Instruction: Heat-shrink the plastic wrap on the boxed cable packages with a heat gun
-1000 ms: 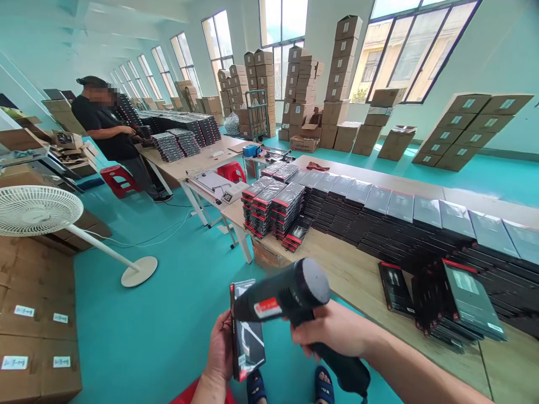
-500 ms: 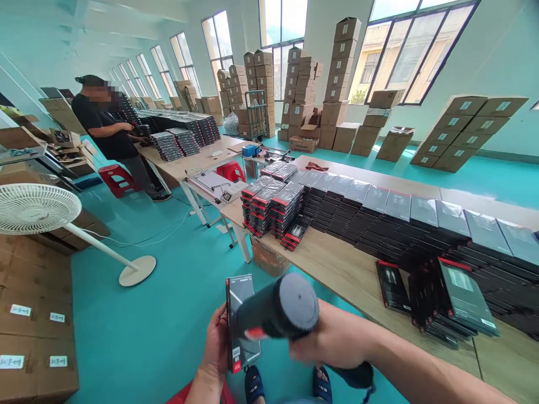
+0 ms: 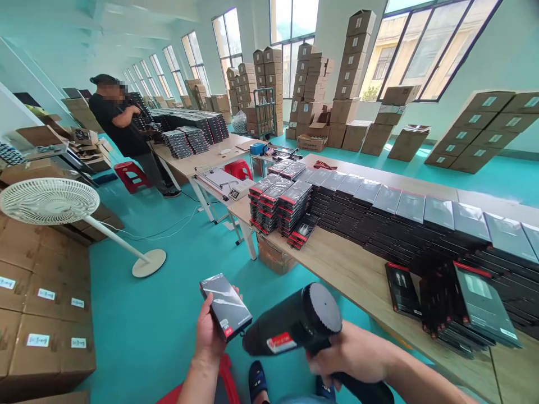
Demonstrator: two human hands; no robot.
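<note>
A flat black retail box [image 3: 225,306] with a red corner and clear film over it rests in my left hand [image 3: 209,331], thumb along one side and fingertips showing at the other. My right hand [image 3: 353,353] is wrapped round the handle of a black heat gun [image 3: 290,322] with a red and white label. The gun's nozzle points left, close to the lower right corner of the box. Whether nozzle and box touch I cannot tell. On the table to my right lies a loose pile of similar boxes [image 3: 480,300].
Long rows of stacked black boxes [image 3: 387,197] cover the wooden table [image 3: 345,255]. A white floor fan [image 3: 50,202] and cartons [image 3: 46,336] stand at left. A red stool [image 3: 227,376] is below me. Another person [image 3: 122,120] stands at a far table. Carton stacks line the windows.
The box has turned and tilted in my left hand, its face now angled toward me. The heat gun has moved slightly right and down, no longer overlapping the box. The view has shifted left.
</note>
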